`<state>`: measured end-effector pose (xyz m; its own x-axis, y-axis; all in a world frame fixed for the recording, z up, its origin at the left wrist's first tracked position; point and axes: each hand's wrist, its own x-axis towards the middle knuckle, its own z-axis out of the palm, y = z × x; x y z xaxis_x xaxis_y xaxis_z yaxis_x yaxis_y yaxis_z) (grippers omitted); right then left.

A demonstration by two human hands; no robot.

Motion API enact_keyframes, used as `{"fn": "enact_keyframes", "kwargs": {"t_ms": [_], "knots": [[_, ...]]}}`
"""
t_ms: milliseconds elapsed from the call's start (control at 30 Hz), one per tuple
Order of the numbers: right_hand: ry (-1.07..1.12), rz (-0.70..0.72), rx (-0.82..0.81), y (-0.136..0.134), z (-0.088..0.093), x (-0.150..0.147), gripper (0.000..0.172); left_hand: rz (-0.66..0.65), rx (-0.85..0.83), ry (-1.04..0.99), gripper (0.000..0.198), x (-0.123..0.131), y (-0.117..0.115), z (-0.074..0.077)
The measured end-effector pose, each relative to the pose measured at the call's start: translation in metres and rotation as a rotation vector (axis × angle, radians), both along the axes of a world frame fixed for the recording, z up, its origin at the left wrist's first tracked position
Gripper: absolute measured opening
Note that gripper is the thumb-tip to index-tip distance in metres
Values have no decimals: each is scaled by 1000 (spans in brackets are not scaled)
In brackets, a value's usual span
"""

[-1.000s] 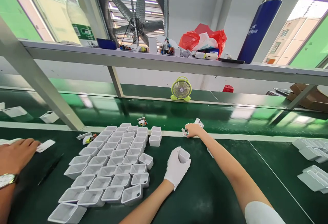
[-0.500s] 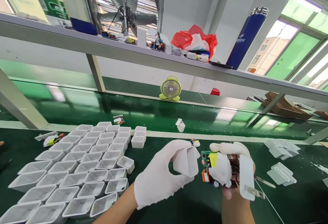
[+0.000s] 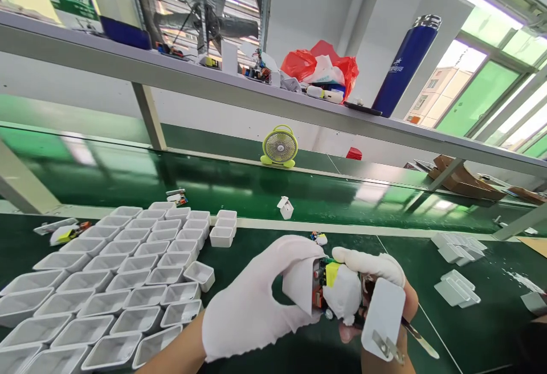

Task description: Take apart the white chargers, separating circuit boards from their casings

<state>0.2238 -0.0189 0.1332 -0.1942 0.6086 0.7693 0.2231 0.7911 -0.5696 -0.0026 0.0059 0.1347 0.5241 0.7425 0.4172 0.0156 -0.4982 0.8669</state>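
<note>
My left hand (image 3: 252, 303), in a white glove, grips a white plastic charger case (image 3: 298, 284) between thumb and fingers. My right hand (image 3: 378, 265), its fingers partly covered in white, is closed around a charger circuit board (image 3: 332, 276). A white lump and a yellow-wrapped part sit on that board, and a white end plate (image 3: 384, 314) with two metal plug prongs is at its near side. The board's left end is at the case's open mouth, apparently just inside it. Metal tweezers (image 3: 422, 341) stick out from beneath my right hand.
Rows of white open cases (image 3: 123, 288) cover the left of the green table. More white cases (image 3: 458, 288) lie at the right. Loose circuit parts (image 3: 318, 238) lie beyond my hands. A small green fan (image 3: 280, 147) stands behind, under a shelf (image 3: 239, 86) holding a blue flask (image 3: 405, 66).
My hands have come together: the circuit board has moved left to the mouth of the case, closing the gap between them. The view has shifted slightly to the right.
</note>
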Motion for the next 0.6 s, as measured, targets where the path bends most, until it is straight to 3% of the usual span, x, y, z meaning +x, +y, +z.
{"fn": "enact_keyframes", "kwargs": {"t_ms": [200, 433, 600], "knots": [[-27, -223, 124, -10, 4, -10, 69, 8, -19, 19, 66, -1, -2, 0], [-135, -156, 132, -9, 6, -2, 68, -20, -5, 17, 66, -2, -5, 3], [-174, -240, 185, -11, 6, 0, 62, -30, 7, 18, 63, -2, -4, 4]]}}
